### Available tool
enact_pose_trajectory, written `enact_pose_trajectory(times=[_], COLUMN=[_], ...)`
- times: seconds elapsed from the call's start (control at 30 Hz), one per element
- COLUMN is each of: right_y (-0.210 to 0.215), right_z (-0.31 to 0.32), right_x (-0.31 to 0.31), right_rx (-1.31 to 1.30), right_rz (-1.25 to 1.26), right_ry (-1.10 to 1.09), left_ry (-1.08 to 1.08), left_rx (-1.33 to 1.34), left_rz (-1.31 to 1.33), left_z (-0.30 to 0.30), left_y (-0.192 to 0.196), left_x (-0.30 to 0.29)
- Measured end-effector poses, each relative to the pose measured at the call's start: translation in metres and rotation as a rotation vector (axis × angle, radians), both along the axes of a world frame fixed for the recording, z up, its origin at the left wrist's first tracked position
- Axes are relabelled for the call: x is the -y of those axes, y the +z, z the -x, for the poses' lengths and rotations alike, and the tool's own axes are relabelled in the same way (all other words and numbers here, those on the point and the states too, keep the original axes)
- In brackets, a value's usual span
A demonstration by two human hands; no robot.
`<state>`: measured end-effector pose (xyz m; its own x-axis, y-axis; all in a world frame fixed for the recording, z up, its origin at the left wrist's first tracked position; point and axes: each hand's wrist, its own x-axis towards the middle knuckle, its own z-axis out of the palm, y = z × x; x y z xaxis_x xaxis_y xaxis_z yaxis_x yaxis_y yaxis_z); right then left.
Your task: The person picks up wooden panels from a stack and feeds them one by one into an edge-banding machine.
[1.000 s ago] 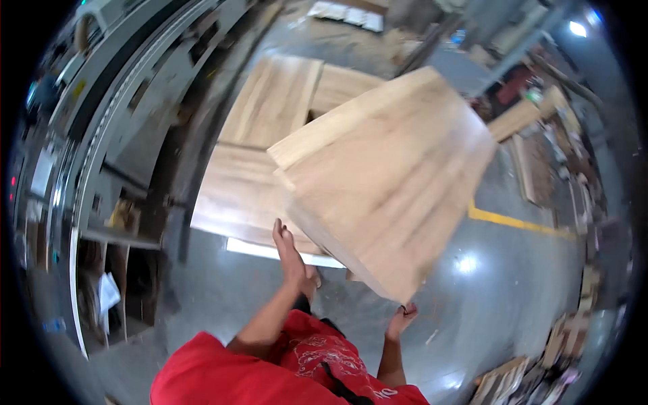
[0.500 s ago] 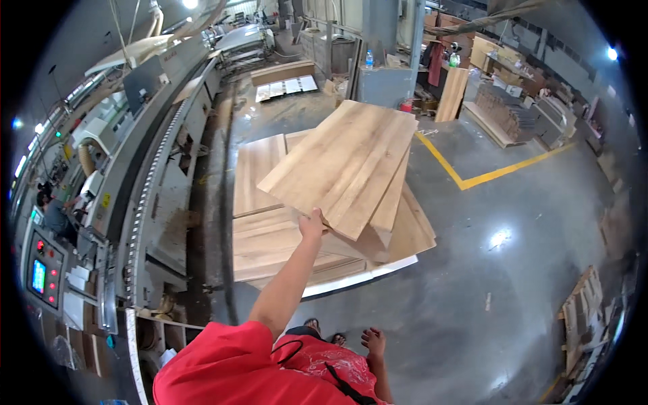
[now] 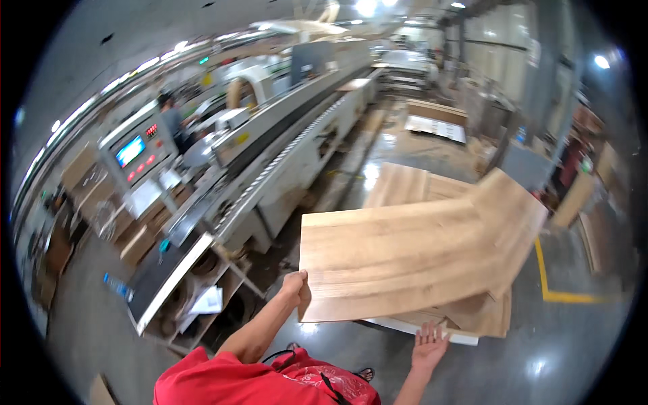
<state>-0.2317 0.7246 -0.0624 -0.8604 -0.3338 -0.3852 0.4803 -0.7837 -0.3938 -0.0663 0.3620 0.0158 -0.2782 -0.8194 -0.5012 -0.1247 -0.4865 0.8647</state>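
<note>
A wide wood-grain panel (image 3: pixel 391 260) is lifted in front of me, slanting over a stack of similar boards. My left hand (image 3: pixel 295 289) is closed around its left edge, near the lower corner. Palm up and fingers spread, my right hand (image 3: pixel 430 345) holds nothing just below the panel's near edge; a small gap seems to lie between them. Behind the lifted panel, more wood-grain boards (image 3: pixel 398 183) show on the stack, and another board (image 3: pixel 509 216) lies at its right end. Much of the stack is hidden by the panel.
A long machine with a roller track (image 3: pixel 283 158) runs along the left, its control panel (image 3: pixel 137 152) nearer me. A dark-topped shelf unit (image 3: pixel 169 280) stands close at left. A person (image 3: pixel 172 120) is beyond the machine. A yellow floor line (image 3: pixel 542 270) is at right.
The view has turned left toward the machine. My left hand has drawn the top panel off the stack toward the left. My right hand has risen from my side to below the panel.
</note>
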Motion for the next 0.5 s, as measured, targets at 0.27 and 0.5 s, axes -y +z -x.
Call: enact_pose_trajectory(times=[0.27,0.5], right_y=[0.04,0.028], right_z=[-0.085,-0.193], right_x=[0.171,0.364], right_rx=[0.148,0.052], right_rz=[0.049,-0.068], right_ry=[0.408,0.797], left_ry=[0.369,0.826], left_rx=[0.287,0.368], left_rz=[0.422,0.34], left_z=[-0.272,-0.454], left_y=[-0.026,-0.077], left_x=[0.079,0.066])
